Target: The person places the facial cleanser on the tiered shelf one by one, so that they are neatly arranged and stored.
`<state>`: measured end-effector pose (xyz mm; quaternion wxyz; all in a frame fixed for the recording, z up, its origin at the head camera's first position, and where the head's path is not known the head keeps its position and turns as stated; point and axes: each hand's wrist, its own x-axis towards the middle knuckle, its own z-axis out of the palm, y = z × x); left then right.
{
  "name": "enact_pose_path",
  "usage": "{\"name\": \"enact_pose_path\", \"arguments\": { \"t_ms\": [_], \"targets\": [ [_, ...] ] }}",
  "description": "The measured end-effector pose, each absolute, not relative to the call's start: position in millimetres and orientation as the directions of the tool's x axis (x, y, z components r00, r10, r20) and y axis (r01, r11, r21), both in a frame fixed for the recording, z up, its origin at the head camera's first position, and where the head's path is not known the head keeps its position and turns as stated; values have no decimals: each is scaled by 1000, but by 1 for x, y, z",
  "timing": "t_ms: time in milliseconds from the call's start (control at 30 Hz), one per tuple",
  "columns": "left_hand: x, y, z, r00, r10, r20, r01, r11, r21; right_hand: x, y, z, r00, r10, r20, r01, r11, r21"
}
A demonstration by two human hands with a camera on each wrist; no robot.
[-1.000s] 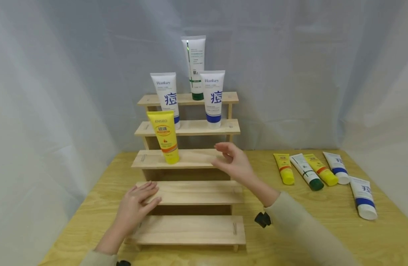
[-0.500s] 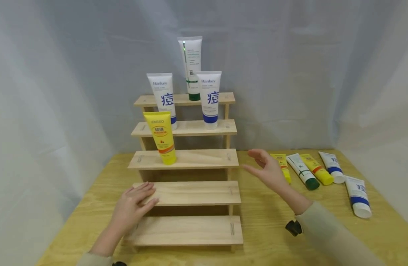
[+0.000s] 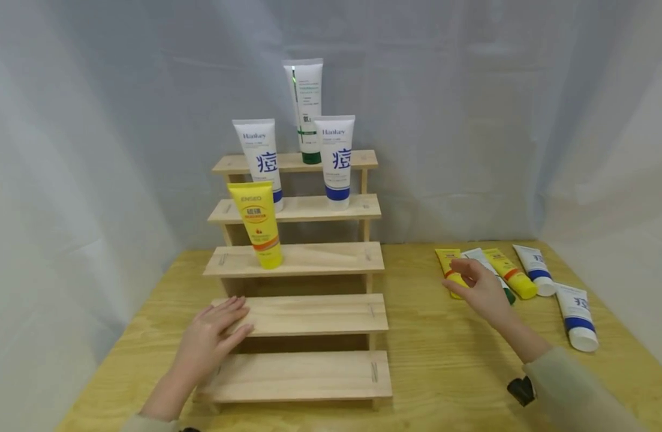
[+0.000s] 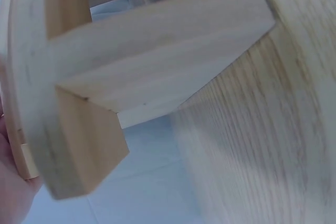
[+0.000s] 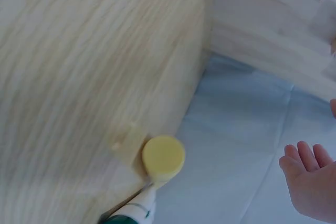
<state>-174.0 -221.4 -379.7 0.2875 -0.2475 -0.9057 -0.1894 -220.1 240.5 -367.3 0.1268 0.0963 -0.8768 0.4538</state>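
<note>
My left hand [image 3: 208,337] rests its fingers on the left end of the second step from the bottom of a wooden stepped display stand [image 3: 315,313]. In the left wrist view, only part of that hand [image 4: 11,192] shows at the edge. My right hand [image 3: 484,295], fingers loosely bent and holding nothing, hovers over the table by a yellow tube [image 3: 447,259] and a white tube with a green cap [image 3: 474,255], partly covering both. On the stand's middle step a yellow tube [image 3: 258,222] stands upright on its cap.
Two white-and-blue tubes [image 3: 335,159] [image 3: 258,147] stand one step higher; a white-and-green tube [image 3: 307,102] tops the stand. Right on the table [image 3: 417,360] lie another yellow tube [image 3: 503,267] and two white-and-blue tubes [image 3: 533,262] [image 3: 576,309]. Pale curtain [image 3: 444,120] hangs behind.
My right hand has moved right, from beside the stand's middle step to the tubes lying on the table. My left hand keeps its place on the stand. The head view has shifted slightly.
</note>
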Motion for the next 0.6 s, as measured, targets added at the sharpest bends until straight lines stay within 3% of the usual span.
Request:
{"name": "enact_pose_path", "arguments": {
  "t_ms": [600],
  "targets": [
    [-178, -224, -383, -726, 333, 602, 557, 798, 231, -242, 287, -389, -985, 26, 172, -115, 641, -759]
  ]
}}
